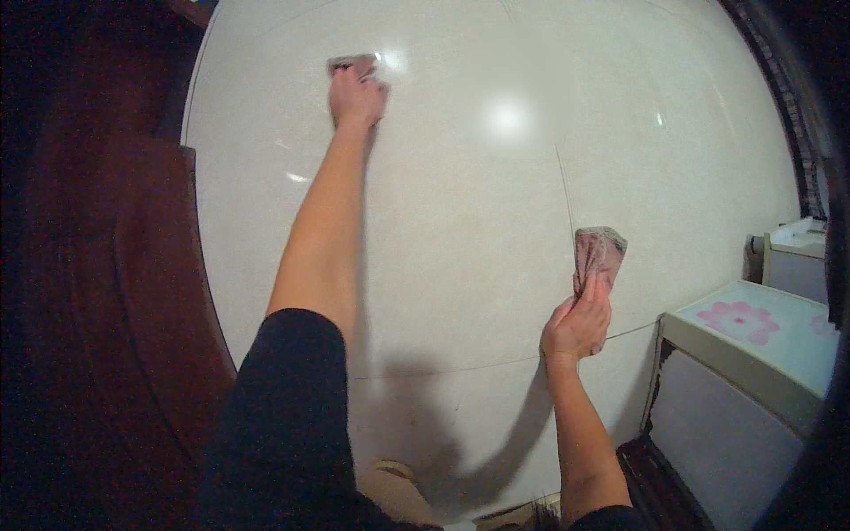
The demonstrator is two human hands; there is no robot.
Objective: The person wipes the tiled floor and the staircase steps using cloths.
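My left hand [358,98], at the end of an outstretched arm, presses a bunched pinkish-brown cloth [364,66] against a glossy off-white tiled surface [451,252]. Part of that cloth is hidden by the fingers. Lower and to the right, my right hand [581,325] has its fingers on a folded pink cloth [601,249] with a greyish edge. This second cloth reaches past the fingertips and appears to lie against the same surface. Thin joint lines run across the tiles, one of them close to the right hand.
A cabinet [724,398] with a pink flower pattern on its light top adjoins the tiles at the right. Behind it is a smaller white unit [797,255]. Dark reddish-brown furniture [159,265] borders the left side. A bright reflection and my shadow fall on the tiles.
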